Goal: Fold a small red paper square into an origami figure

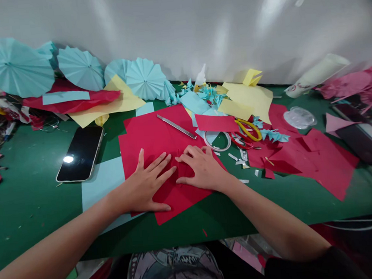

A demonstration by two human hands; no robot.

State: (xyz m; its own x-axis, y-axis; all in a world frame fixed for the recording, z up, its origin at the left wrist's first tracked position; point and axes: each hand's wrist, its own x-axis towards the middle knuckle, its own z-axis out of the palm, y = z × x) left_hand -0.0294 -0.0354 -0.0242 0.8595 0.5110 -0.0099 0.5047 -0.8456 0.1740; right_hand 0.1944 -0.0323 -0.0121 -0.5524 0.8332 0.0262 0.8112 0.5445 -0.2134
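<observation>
My left hand (149,182) lies flat with its fingers spread on red paper sheets (147,138) at the middle of the table. Beside it, my right hand (203,166) presses on the same red paper. Its fingers are bent, and a gap shows between thumb and forefinger. Under and next to the right fingertips is a smaller red paper piece (185,171), partly hidden by the hand. Above both hands, a slim metal utility knife (176,126) rests slantwise on the red paper. Light blue paper (102,186) sticks out from beneath, on the left.
A phone (81,154) lies at the left. Right of the hands are a roll of white tape (218,141), yellow- and red-handled scissors (248,130), scraps and red offcuts (327,157). Pleated blue paper fans (145,80) and a glue bottle (200,77) stand along the wall.
</observation>
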